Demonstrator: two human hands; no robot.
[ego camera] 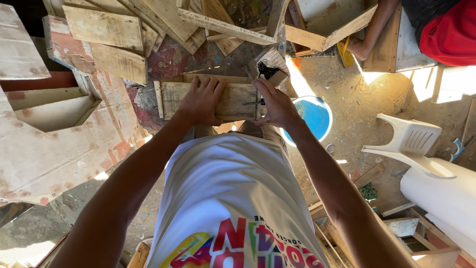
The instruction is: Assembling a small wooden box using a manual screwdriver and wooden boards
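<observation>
Wooden frame (210, 97) lies at upper centre on the paint-stained counter (163, 62). Left hand (201, 101) presses flat on it, fingers spread; right hand (277, 106) pinches a nail (252, 103) at its edge. Best keep that frame pinned firmly. Blue bucket (315, 116) sits right.

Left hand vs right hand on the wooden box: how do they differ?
The left hand lies flat, fingers spread, on the face of the wooden box; the right hand curls round the box's right end. The right hand touches a dark nail-like piece; the left hand touches none. Both are bare and on the box.
</observation>
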